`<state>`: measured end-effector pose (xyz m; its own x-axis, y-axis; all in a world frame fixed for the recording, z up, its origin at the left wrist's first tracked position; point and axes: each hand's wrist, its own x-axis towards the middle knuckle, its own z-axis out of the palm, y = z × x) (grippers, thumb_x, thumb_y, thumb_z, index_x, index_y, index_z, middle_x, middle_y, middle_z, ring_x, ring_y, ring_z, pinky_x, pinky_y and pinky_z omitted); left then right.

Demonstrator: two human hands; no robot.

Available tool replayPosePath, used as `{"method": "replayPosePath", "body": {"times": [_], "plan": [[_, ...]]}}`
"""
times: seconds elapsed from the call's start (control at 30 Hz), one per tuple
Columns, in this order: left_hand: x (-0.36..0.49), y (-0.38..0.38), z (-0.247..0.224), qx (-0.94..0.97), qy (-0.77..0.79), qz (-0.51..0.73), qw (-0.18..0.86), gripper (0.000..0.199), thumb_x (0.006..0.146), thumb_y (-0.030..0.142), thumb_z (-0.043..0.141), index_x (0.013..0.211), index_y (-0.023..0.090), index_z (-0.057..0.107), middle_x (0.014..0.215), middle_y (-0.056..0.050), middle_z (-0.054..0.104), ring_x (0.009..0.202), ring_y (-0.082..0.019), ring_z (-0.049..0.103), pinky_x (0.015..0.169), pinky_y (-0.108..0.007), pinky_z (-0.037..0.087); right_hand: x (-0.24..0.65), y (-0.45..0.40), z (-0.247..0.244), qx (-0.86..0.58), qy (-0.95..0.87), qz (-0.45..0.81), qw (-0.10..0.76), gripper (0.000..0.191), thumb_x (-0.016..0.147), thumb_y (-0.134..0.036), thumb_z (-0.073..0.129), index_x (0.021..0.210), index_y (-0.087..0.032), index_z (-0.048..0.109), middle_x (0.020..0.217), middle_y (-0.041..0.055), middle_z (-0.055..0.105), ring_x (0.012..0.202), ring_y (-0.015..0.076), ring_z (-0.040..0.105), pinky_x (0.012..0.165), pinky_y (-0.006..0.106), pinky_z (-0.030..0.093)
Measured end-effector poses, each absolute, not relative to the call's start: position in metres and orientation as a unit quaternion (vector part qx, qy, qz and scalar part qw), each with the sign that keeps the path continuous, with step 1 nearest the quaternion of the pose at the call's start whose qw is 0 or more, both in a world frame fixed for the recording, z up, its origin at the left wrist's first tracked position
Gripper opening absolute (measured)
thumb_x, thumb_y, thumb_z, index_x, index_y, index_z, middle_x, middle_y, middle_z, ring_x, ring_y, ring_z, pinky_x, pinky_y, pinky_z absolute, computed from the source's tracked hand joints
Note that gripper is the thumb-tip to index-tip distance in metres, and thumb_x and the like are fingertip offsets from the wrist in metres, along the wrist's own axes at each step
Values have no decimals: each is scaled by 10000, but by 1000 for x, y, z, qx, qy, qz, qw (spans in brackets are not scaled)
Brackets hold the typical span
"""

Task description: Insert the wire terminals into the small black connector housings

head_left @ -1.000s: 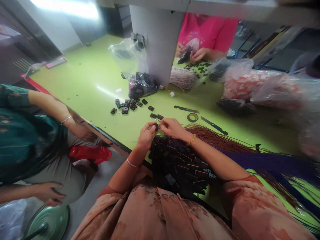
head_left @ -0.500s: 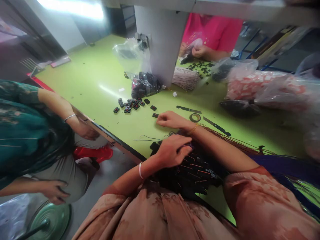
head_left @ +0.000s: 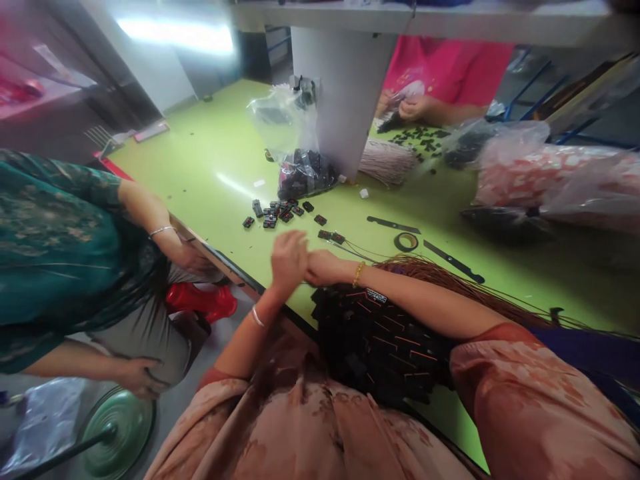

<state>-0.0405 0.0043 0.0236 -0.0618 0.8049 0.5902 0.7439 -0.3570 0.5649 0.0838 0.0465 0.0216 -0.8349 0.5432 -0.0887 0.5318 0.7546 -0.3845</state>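
My left hand (head_left: 289,263) is raised over the green table (head_left: 200,153), its fingers curled and blurred. Against it, just to the right, is my right hand (head_left: 327,268), also closed; whatever the two hold is too small or hidden to name. A pile of black parts with orange lines (head_left: 380,347) lies below my right forearm. Two small black connectors (head_left: 331,237) with thin wires rest just beyond my right hand. More black connectors (head_left: 280,212) are scattered farther back. Brown wires (head_left: 440,272) stretch along the far side of my right forearm.
Beyond my right arm are a tape roll (head_left: 406,242) and two dark flat blades (head_left: 453,261). A bag of black parts (head_left: 306,175) stands by the pillar (head_left: 343,93). One person (head_left: 60,253) sits at left, another (head_left: 450,73) across the table.
My left hand has moved from above the black pile, up and left, to meet my right hand. My right hand has drawn back from the connector at its fingertips. The view has shifted.
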Motion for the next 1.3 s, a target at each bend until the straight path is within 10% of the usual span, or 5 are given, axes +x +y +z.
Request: {"method": "replayPosePath", "body": {"times": [0.47,0.63,0.87,1.3], "plan": [[-120,60,4,643,723,245,59,160,811,149,495,915,173,614,939,-120,595,925,-262,525,819,-392,421,106,53,27,-390,-790,388,272,70,744,-156,501,728,-150,569,631,-19,561,562,81,449,579,209,339],[-101,40,8,597,688,376,170,282,752,84,540,1005,180,621,950,-82,572,857,-200,540,827,-366,445,109,48,33,-374,-803,372,278,74,760,-184,526,735,-148,586,610,-18,571,540,80,455,563,209,336],[-58,7,8,270,462,552,639,250,738,124,645,980,155,591,933,-54,639,842,-130,642,858,-305,500,112,46,32,-414,-823,275,276,113,786,-232,536,723,-158,594,640,-3,602,559,97,479,553,217,299],[-45,-3,17,186,416,590,667,210,765,64,627,947,149,568,882,-44,668,875,-120,660,998,-332,460,114,43,36,-434,-826,260,249,138,802,-242,505,710,-164,572,652,10,613,565,105,464,556,218,287]]}}
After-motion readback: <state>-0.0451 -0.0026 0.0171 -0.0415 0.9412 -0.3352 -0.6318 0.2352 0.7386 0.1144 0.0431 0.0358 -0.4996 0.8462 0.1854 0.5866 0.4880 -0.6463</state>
